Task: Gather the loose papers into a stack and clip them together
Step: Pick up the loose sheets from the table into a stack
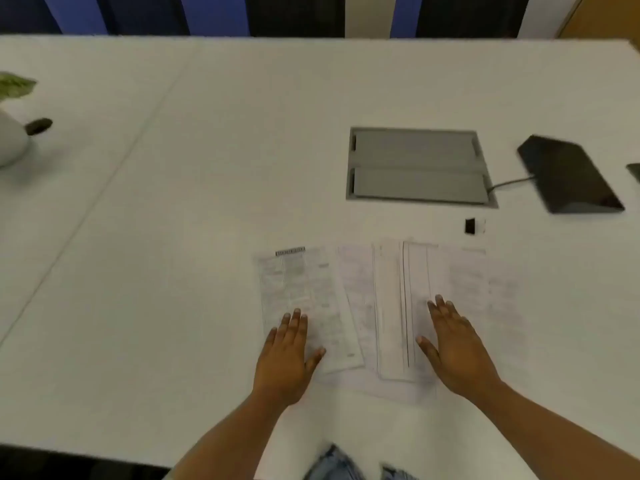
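Several loose printed papers [388, 299] lie spread side by side and partly overlapping on the white table [173, 237]. My left hand [285, 355] lies flat with straight fingers on the leftmost sheet [298, 289]. Flat on the sheets at the right rests my right hand [453, 344], fingers straight. A small black binder clip [470, 226] sits on the table beyond the papers, to the right, apart from both hands.
A grey cable hatch [415, 166] is set into the table behind the papers. A black device [568, 174] with a cord lies at the right. A white plant pot [10, 140] stands at the far left, a dark object [38, 126] beside it.
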The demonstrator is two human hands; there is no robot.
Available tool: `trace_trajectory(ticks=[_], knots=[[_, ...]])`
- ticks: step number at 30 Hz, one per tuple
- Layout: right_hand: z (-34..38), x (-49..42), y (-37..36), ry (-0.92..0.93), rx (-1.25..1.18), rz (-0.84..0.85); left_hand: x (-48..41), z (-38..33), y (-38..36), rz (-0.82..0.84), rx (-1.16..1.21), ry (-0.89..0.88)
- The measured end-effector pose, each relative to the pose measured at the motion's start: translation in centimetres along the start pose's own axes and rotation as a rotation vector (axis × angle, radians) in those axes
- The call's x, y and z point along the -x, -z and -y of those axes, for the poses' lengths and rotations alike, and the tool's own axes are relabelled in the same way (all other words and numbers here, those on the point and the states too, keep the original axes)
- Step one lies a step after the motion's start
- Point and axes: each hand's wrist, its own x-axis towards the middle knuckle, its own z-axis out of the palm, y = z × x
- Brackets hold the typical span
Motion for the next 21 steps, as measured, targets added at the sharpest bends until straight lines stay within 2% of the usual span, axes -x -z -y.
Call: trace_trajectory(ticks=[4, 8, 10, 14, 16, 18, 21], knots=[[-0.6, 1.1, -3.1, -0.005, -0.021, 0.128, 0.0, 0.5, -2.5, 0.017, 0.001, -0.017], [-0.5, 1.3, -3.6, -0.004, -0.026, 0.133, 0.3, 0.6, -3.3, -0.043, 0.027, -0.017], [0.1, 0.8, -3.1, -0.030, -0.058, 0.090, 0.0, 0.3, -2.8, -0.130, 0.121, 0.082], [3.4, 0.4, -1.9, -0.026, -0.149, -0.024, 0.0, -0.1, -0.9, -0.358, 0.343, 0.472], [5.7, 0.3, -2.0, 0.016, -0.170, -0.003, 0.1, 0.3, 0.0, -0.304, 0.344, 0.592], [7.9, 0.3, -2.9, 0.062, -0.191, 0.043, -0.2, 0.9, 0.3, -0.208, 0.360, 0.623], [10.2, 0.9, -4.5, 0.079, -0.234, 0.096, -0.8, 2.0, 0.5, -0.176, 0.636, 0.661]])
